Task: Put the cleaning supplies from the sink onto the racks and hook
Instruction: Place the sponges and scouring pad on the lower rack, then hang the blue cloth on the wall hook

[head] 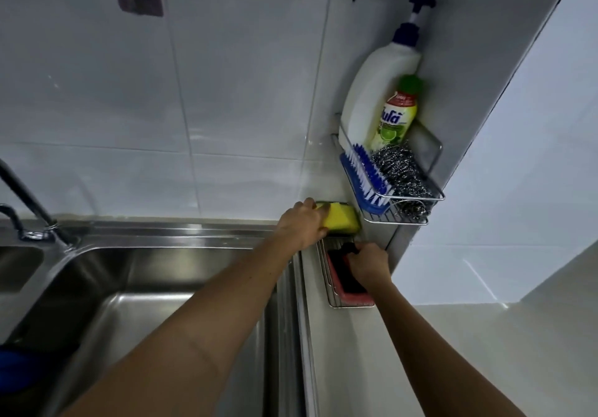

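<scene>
A: Hands?
B: Left hand (301, 222) clamped on yellow-and-green rectangular sponge (342, 219), at the back wall above the lower wire rack (330, 300). Right hand (369, 266) closed on black-and-red scouring pad (348, 279) in that rack.
A: Advice?
B: Seat pad flat; slot sponge behind it. Upper steel rack (433, 190) holds 4 items.

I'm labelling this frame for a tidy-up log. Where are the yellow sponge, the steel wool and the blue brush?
yellow sponge (343, 219): head view, on its yellow face.
steel wool (398, 170): head view, middle of the coil.
blue brush (365, 174): head view, on the bristles.
</scene>
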Demonstrator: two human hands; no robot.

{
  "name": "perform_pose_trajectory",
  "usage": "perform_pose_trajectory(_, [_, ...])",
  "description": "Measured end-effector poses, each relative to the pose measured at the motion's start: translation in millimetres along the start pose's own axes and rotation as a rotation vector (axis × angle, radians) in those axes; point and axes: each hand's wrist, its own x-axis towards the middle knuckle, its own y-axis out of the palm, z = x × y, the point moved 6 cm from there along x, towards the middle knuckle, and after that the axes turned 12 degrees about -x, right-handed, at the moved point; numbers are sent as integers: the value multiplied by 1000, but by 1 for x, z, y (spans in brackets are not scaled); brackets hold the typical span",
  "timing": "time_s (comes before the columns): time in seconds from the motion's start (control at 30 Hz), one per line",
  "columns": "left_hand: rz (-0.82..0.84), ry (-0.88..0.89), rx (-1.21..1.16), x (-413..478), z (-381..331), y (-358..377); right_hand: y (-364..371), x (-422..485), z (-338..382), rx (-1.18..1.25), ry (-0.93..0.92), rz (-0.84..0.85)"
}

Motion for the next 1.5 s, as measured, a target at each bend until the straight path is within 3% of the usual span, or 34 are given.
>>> perform_pose_trajectory(0.37, [85,-36,-48,78,-6,42,38,30,2,-17,-57,-97])
perform_pose_trajectory(0.53, [-25,-3,-191,86,-5,51,48,25,0,-54,-60,-139])
perform_pose_trajectory(0.77, [41,0,85,66,5,51,50,14,1,-123,-54,-126])
perform_pose_trajectory(0.9, [6,-152,65,16,45,29,49,2,-1,-207,-74,-118])
perform_pose_trajectory(1.03, [-46,-277,59,-65,116,6,53,-10,23,-503,-268,-174])
perform_pose_trajectory(1.07, [-49,-315,61,-89,135,0,55,-15,35,-480,-295,-169])
perform_pose_trajectory(1.17, [-80,-426,38,-154,187,-16,56,-50,89,-542,-464,-337])
perform_pose_trajectory(1.27, [-94,-514,53,-216,235,-31,83,-94,153,-541,-660,-258])
perform_pose_trajectory(1.33, [-94,-566,31,-256,264,-38,104,-121,183,-374,-604,-240])
perform_pose_trajectory(1.4, [-116,-621,37,-296,292,-47,138,-144,211,-245,-566,-98])
perform_pose_trajectory(1.5, [-135,-691,34,-354,328,-53,193,-182,252,-183,-645,39])
